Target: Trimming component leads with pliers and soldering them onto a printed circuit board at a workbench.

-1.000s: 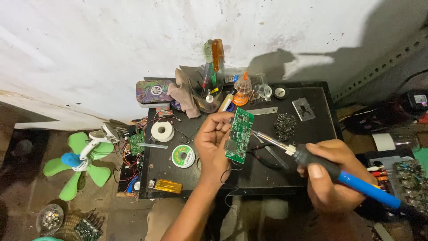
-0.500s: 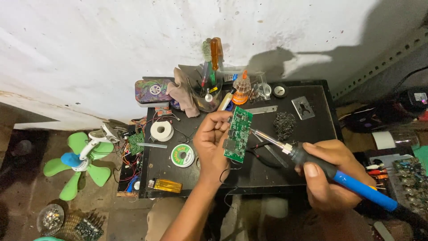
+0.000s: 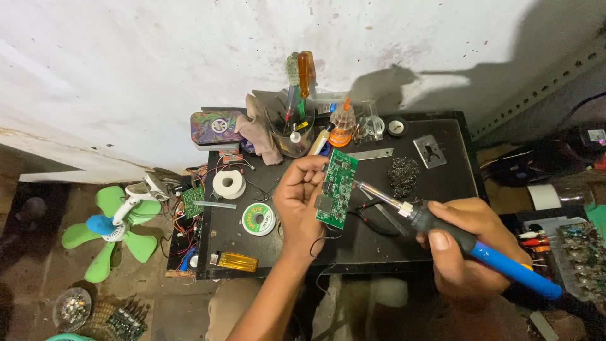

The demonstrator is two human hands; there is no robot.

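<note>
My left hand [image 3: 301,202] holds a green circuit board [image 3: 337,188] upright above the black work table [image 3: 435,189], fingers wrapped around its left edge. My right hand [image 3: 467,249] grips a soldering iron [image 3: 467,240] with a black grip and blue handle. The iron's metal tip touches the right edge of the board. A thin black wire hangs from the board's lower end beside my left wrist.
On the table lie a white solder spool [image 3: 228,184], a green solder reel [image 3: 259,219], a yellow lighter [image 3: 235,261], a metal wool tip cleaner [image 3: 403,176] and a cup of screwdrivers [image 3: 297,132]. A green fan [image 3: 113,224] lies on the floor at left. Parts boxes [image 3: 577,249] sit at right.
The circuit board and iron tip have stayed together with only a slight shift. My right hand has drawn a little closer to the board.
</note>
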